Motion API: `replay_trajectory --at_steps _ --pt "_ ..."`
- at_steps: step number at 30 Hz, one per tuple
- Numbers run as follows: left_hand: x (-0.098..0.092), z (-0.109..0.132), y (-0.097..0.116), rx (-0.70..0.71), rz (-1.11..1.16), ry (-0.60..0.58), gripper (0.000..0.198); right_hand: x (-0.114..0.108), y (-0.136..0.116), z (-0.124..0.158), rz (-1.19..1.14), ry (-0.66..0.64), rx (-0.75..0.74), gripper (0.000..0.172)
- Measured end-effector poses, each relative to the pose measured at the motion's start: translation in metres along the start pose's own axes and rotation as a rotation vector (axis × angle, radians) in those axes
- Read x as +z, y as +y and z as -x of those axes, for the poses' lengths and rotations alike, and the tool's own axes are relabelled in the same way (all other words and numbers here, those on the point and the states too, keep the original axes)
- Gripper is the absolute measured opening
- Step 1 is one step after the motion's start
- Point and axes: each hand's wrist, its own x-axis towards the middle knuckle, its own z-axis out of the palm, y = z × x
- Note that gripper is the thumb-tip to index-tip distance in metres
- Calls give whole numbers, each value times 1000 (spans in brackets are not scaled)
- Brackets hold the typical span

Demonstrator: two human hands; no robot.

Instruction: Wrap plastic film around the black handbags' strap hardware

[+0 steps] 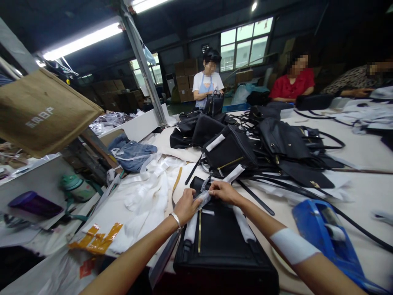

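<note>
A black handbag (219,237) lies on the table right in front of me, its gold zipper showing on the left. White wrapping (190,227) covers its straps. Over the bag's far end, my left hand (186,205) has its fingers closed on a piece of clear plastic wrap (205,196). Facing it, my right hand (223,191) pinches the other side of the same wrap. The two hands almost meet. What lies beneath the wrap is partly hidden by my fingers.
More black bags (230,151) pile up beyond my hands. A blue tape dispenser (325,241) stands at the right. White wrapping sheets (147,192) and blue denim cloth (133,151) lie at the left. A brown bag (46,110) hangs upper left. Several people work across the table.
</note>
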Motion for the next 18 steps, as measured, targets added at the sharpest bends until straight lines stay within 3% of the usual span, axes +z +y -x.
replay_trajectory --at_steps 5,10,13,16,18 --pt "-12 38 -19 -114 174 -85 49 -2 4 -4 3 -26 35 8" --pt "-22 58 -32 -310 518 -482 50 -6 -2 1 102 36 48 3" --pt "-40 55 -31 -344 645 -589 44 -8 -2 5 130 75 88 3" --pt "-67 50 -21 -280 508 -559 36 -9 -1 12 100 76 125 6" --pt "-81 51 -11 -195 251 -504 32 -8 -1 16 66 68 145 8"
